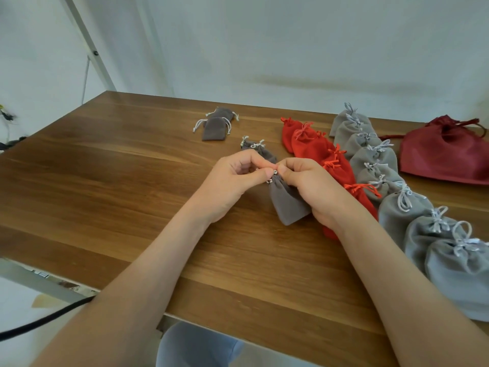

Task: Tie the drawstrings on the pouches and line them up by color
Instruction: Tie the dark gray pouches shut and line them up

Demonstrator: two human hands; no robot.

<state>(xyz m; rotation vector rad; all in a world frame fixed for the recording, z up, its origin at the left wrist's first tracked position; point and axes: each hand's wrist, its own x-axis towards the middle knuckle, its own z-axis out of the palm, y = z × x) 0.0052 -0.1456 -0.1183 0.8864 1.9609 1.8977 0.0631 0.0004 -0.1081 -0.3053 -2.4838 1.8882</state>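
A small dark grey pouch [287,202] lies on the wooden table [105,181] at the centre. My left hand [232,178] and my right hand [309,186] both pinch its white drawstring at the gathered neck, fingertips almost touching. Just behind them lies another dark grey pouch [258,149] with a tied string. Two more dark grey pouches [215,123] lie farther back with loose strings. A row of red pouches [317,152] runs diagonally to the right of my hands. Beside it runs a longer row of light grey pouches [391,181] with tied bows.
A large dark red drawstring bag [447,152] sits at the far right of the table. A white wall rises behind the table. A metal frame post [87,41] stands at the back left. A black cable [39,321] hangs below the table's near left edge.
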